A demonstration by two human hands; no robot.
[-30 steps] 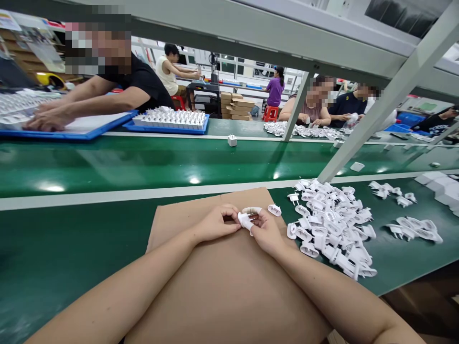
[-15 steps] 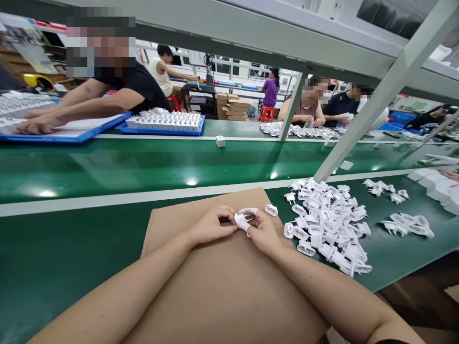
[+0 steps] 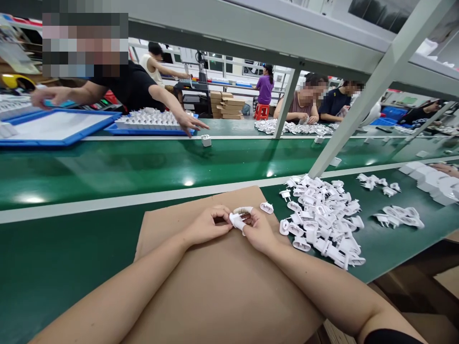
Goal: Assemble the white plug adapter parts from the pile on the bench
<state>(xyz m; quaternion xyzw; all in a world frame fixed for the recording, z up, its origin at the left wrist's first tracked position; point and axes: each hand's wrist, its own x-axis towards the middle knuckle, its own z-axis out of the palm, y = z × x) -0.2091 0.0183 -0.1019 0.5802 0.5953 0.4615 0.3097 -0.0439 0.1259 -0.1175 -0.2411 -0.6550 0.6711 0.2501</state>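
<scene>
Both my hands meet over a brown cardboard sheet (image 3: 201,291) on the green bench. My left hand (image 3: 208,225) pinches one end of a small white plug part (image 3: 236,221). My right hand (image 3: 258,230), with a white cot on one fingertip, grips the other end of the same part. A single white plug part (image 3: 266,207) lies just beyond my right hand. A heap of several white plug parts (image 3: 322,220) spreads on the bench to the right.
A green conveyor belt (image 3: 107,167) runs across beyond the bench, carrying a white cube adapter (image 3: 206,140). Opposite, a person's hand (image 3: 191,123) reaches over a blue tray of white parts (image 3: 150,123); another blue tray (image 3: 53,126) lies left. A slanted grey post (image 3: 362,91) rises at right.
My hands stay together on the white part. The person opposite has lifted an arm from the left tray and stretched a hand toward the belt; the cube adapter has drifted left.
</scene>
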